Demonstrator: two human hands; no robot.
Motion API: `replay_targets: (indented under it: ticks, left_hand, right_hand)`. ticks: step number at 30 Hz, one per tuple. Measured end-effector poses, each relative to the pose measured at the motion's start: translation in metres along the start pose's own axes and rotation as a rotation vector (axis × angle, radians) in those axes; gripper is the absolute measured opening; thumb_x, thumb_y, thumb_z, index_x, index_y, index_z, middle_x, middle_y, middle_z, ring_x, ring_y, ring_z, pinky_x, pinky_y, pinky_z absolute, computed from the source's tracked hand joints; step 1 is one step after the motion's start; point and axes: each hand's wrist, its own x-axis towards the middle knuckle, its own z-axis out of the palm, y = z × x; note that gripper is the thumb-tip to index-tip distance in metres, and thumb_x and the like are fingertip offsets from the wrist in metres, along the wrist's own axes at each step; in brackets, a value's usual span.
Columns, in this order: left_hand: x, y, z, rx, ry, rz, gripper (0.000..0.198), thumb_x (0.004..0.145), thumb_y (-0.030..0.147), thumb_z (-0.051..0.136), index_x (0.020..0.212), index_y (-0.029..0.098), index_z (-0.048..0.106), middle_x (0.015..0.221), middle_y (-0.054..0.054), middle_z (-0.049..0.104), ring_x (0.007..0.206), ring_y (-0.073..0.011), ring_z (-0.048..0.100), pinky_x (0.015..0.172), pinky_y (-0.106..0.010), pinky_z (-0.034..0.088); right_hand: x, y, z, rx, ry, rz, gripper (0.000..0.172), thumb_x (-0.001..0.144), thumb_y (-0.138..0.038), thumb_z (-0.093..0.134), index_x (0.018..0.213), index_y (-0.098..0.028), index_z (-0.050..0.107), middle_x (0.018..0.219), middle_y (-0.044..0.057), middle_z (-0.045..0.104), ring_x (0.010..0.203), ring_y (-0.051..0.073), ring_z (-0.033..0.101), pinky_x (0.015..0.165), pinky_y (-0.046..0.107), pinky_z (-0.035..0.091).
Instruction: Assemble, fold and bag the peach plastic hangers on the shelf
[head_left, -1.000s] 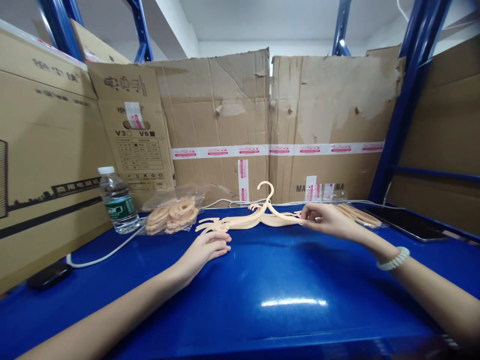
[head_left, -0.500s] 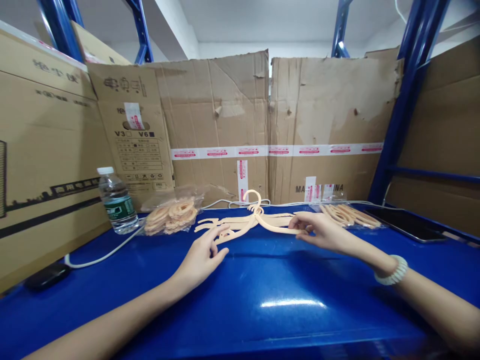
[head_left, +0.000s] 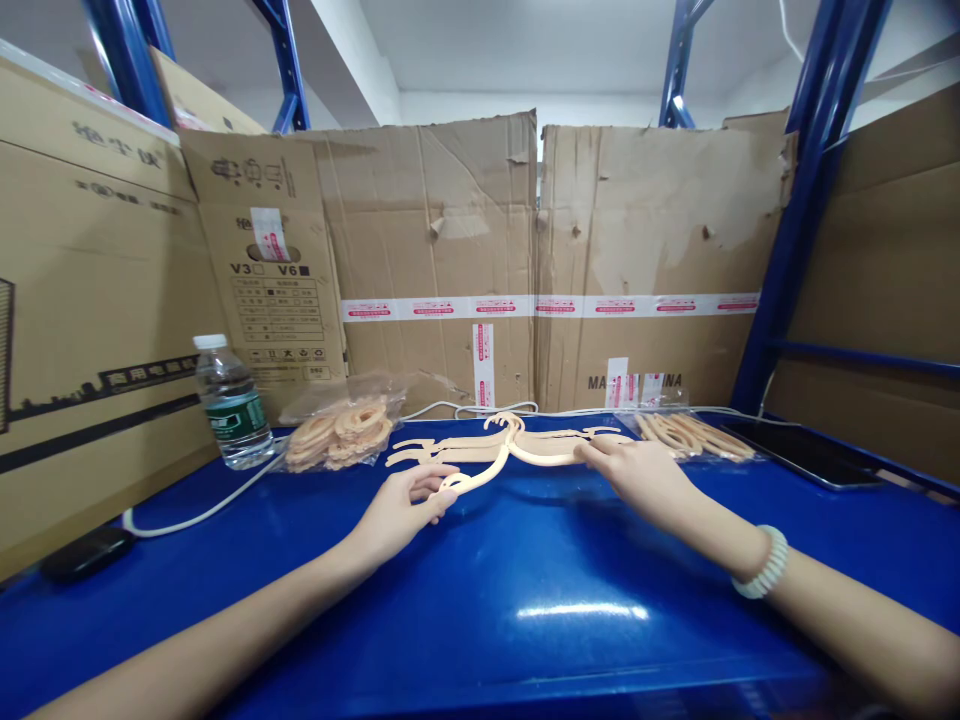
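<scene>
Head view, change: a second ago you held the hanger [head_left: 484, 473] with its hook upright; now it lies low over the worktop [head_left: 525, 590], hook tipped back.
Left hand: your left hand [head_left: 405, 503] was lying flat; now thumb and fingers are curled lightly around the hanger's left end.
Right hand: your right hand [head_left: 637, 470] still pinches the hanger's right end, fingers mostly stretched out.
Hanger: it spans the gap between your hands, just in front of a flat pile of hangers [head_left: 431, 447].
Worktop: glossy blue; a bag of rings [head_left: 341, 430] and a water bottle [head_left: 229, 402] stand to the left, a white cable [head_left: 195, 515] and a black device [head_left: 79, 553] nearer you, and a bag of parts [head_left: 694, 432] and a dark tablet [head_left: 810, 452] to the right.
Room: taped cardboard boxes [head_left: 450, 250] wall the back and sides, between blue rack posts [head_left: 795, 210].
</scene>
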Motion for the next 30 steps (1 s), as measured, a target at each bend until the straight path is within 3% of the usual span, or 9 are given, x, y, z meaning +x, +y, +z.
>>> replay_targets:
  ticks: [3, 6, 9, 12, 15, 20, 24, 27, 30]
  left_hand:
    - [0.000, 0.001, 0.000, -0.071, 0.017, -0.032, 0.049, 0.068, 0.039, 0.069, 0.107, 0.011, 0.062, 0.078, -0.005, 0.066, 0.066, -0.0169, 0.061, 0.064, -0.031, 0.051]
    - [-0.001, 0.003, 0.000, -0.106, 0.044, -0.034, 0.049, 0.068, 0.037, 0.071, 0.108, 0.011, 0.063, 0.078, -0.004, 0.065, 0.064, -0.0153, 0.060, 0.066, -0.031, 0.051]
    - [-0.002, 0.004, 0.000, -0.160, 0.074, -0.027, 0.048, 0.067, 0.034, 0.074, 0.108, 0.012, 0.063, 0.075, -0.002, 0.063, 0.065, -0.0147, 0.060, 0.068, -0.030, 0.051]
    - [-0.002, 0.002, -0.001, -0.273, 0.094, -0.038, 0.049, 0.065, 0.032, 0.077, 0.108, 0.015, 0.064, 0.078, -0.001, 0.062, 0.070, -0.0139, 0.060, 0.070, -0.028, 0.051]
    - [-0.002, 0.000, -0.002, -0.415, 0.100, -0.082, 0.049, 0.065, 0.032, 0.079, 0.109, 0.017, 0.065, 0.087, -0.003, 0.064, 0.074, -0.0127, 0.060, 0.075, -0.026, 0.051]
    - [-0.001, 0.004, 0.000, -0.479, 0.119, -0.107, 0.048, 0.068, 0.031, 0.077, 0.112, 0.018, 0.064, 0.088, -0.003, 0.063, 0.076, -0.0128, 0.061, 0.077, -0.027, 0.053]
    - [-0.006, 0.014, 0.009, -0.383, 0.061, -0.046, 0.045, 0.069, 0.032, 0.074, 0.110, 0.018, 0.062, 0.091, -0.004, 0.061, 0.078, -0.0160, 0.063, 0.070, -0.029, 0.056]
    - [-0.009, 0.019, 0.017, -0.318, 0.035, 0.018, 0.051, 0.072, 0.034, 0.071, 0.118, 0.021, 0.052, 0.089, -0.001, 0.058, 0.079, -0.0183, 0.063, 0.060, -0.028, 0.058]
    - [-0.011, 0.020, 0.022, -0.292, 0.058, 0.080, 0.057, 0.074, 0.033, 0.068, 0.122, 0.026, 0.040, 0.082, 0.002, 0.053, 0.076, -0.0171, 0.062, 0.055, -0.027, 0.058]
  right_hand:
    - [-0.001, -0.003, -0.001, -0.044, 0.018, -0.011, 0.025, 0.081, 0.001, 0.046, 0.094, -0.014, 0.062, 0.092, 0.011, 0.065, 0.068, 0.020, 0.064, 0.055, 0.027, 0.042]
    - [-0.002, -0.004, 0.003, 0.078, 0.082, -0.030, 0.027, 0.081, 0.001, 0.043, 0.094, -0.014, 0.062, 0.111, 0.016, 0.060, 0.081, 0.021, 0.064, 0.064, 0.030, 0.048]
    - [-0.001, -0.003, 0.012, 0.407, 0.180, 0.018, 0.033, 0.082, -0.003, 0.044, 0.107, -0.017, 0.059, 0.119, 0.013, 0.056, 0.091, 0.021, 0.062, 0.073, 0.033, 0.052]
    - [0.002, 0.001, 0.020, 0.817, 0.241, 0.174, 0.038, 0.081, -0.015, 0.051, 0.118, -0.021, 0.055, 0.111, 0.010, 0.060, 0.080, 0.018, 0.062, 0.069, 0.034, 0.054]
    - [0.006, 0.008, 0.022, 1.156, 0.180, 0.317, 0.032, 0.076, -0.028, 0.060, 0.107, -0.019, 0.063, 0.096, 0.007, 0.067, 0.074, 0.019, 0.062, 0.061, 0.032, 0.053]
    - [0.009, 0.012, 0.022, 1.514, 0.098, 0.411, 0.028, 0.068, -0.036, 0.071, 0.088, -0.016, 0.068, 0.081, 0.004, 0.068, 0.064, 0.014, 0.056, 0.058, 0.028, 0.045]
    - [0.009, -0.009, 0.022, 1.782, 0.032, 0.425, 0.034, 0.068, -0.034, 0.076, 0.094, -0.016, 0.063, 0.073, 0.000, 0.064, 0.056, 0.009, 0.050, 0.053, 0.024, 0.040]
    - [0.009, -0.029, 0.016, 1.958, -0.020, 0.433, 0.044, 0.068, -0.030, 0.078, 0.102, -0.020, 0.052, 0.072, -0.002, 0.064, 0.058, 0.009, 0.054, 0.055, 0.023, 0.043]
    - [0.009, -0.040, 0.008, 2.058, -0.113, 0.376, 0.043, 0.065, -0.027, 0.081, 0.093, -0.020, 0.049, 0.078, 0.000, 0.067, 0.067, 0.011, 0.061, 0.063, 0.025, 0.048]
